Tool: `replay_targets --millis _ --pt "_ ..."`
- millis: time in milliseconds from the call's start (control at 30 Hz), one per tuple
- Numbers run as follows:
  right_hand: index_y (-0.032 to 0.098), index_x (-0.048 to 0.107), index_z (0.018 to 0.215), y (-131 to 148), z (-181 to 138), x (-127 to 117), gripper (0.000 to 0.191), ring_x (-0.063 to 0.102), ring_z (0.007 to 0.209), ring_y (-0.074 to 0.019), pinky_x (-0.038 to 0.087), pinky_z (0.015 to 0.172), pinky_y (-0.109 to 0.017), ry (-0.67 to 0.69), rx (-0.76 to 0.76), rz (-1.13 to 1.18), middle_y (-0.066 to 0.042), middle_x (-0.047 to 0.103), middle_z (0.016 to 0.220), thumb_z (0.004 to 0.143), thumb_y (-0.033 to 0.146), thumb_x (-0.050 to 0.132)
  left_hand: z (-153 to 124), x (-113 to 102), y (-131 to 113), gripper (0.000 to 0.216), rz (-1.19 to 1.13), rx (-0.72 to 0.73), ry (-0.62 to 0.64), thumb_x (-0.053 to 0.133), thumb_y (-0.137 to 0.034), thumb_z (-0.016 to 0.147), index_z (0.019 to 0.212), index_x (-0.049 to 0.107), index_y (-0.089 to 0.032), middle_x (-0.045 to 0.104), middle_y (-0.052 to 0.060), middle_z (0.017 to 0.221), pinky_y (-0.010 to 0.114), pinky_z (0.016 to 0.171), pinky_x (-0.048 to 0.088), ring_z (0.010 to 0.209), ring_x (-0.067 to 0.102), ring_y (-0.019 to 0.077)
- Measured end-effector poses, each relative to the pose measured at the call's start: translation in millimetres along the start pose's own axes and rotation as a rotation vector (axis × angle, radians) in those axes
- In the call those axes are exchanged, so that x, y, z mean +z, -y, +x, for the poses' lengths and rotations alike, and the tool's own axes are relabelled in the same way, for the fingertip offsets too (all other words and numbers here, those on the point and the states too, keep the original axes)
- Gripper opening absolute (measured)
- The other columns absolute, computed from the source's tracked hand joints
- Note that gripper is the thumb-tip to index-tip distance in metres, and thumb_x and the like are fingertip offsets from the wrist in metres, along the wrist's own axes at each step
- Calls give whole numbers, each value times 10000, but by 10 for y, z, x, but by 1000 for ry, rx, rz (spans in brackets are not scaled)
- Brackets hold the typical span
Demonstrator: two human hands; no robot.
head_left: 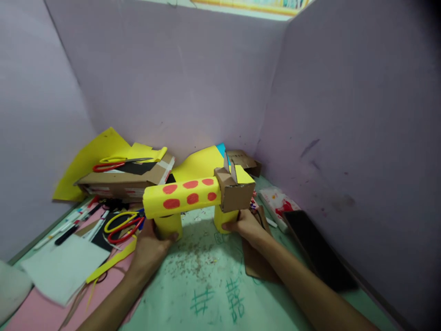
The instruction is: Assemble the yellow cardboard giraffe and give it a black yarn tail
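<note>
Spotted yellow tube with cardboard box at right end, spanning two supports over green tabletop. Left hand pinches left support, right hand right support — gripped low, presumably for steadiness; base contact unclear.

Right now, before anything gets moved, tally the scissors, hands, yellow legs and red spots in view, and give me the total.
Scissors: 2
Hands, left hand and right hand: 2
Yellow legs: 2
Red spots: 6
Total: 12
</note>
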State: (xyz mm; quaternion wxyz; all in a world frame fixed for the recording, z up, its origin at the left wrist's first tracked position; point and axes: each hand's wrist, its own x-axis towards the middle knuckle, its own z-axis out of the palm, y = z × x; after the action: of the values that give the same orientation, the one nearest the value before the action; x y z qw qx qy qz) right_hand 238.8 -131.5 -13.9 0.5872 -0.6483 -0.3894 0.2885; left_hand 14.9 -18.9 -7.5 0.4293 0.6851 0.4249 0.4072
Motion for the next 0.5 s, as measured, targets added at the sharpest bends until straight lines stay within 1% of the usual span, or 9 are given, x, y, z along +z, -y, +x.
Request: replay_targets --millis 67,133,200,300,400,500 --pt "176 611 896 6 2 4 440 647 902 -277 525 781 -382 -10 -9 6 -61 709 926 470 189 720 13 6 5 519 -10 -5 -12 748 -262 522 989 541 -171 669 99 963 433 797 505 914 628 311" --pt "188 603 930 17 5 -6 474 640 928 -273 521 792 -373 -17 -19 8 -59 705 964 473 203 729 27 11 16 489 -37 -11 -23 752 -257 507 943 551 -165 671 106 944 443 794 504 906 626 321" --pt "196 609 926 35 11 -25 462 647 904 -268 528 762 -362 -5 -17 7 -57 711 948 483 216 736 43 10 27 487 -82 -22 -22 757 -255 494 925 549 -161 675 109 941 434 783 511 896 632 319" --pt "187 628 880 96 6 -52 434 668 813 -267 538 696 -353 42 -5 19 -57 724 865 465 223 750 76 -17 24 527 -166 -41 0 772 -270 489 950 547 -152 679 110 947 422 772 519 889 641 308" --pt "179 627 900 214 -53 -62 409 674 766 -258 537 667 -344 56 -18 56 -65 725 850 511 259 727 122 -65 -42 590 -266 -50 56 793 -285 481 1000 552 -140 678 121 980 417 757 525 921 634 317" --pt "187 616 934 364 -143 -75 386 670 793 -255 533 671 -341 29 -56 80 -77 718 899 572 296 688 190 -107 -182 641 -391 -50 155 796 -275 479 1055 547 -141 679 118 1024 402 741 532 926 637 313"
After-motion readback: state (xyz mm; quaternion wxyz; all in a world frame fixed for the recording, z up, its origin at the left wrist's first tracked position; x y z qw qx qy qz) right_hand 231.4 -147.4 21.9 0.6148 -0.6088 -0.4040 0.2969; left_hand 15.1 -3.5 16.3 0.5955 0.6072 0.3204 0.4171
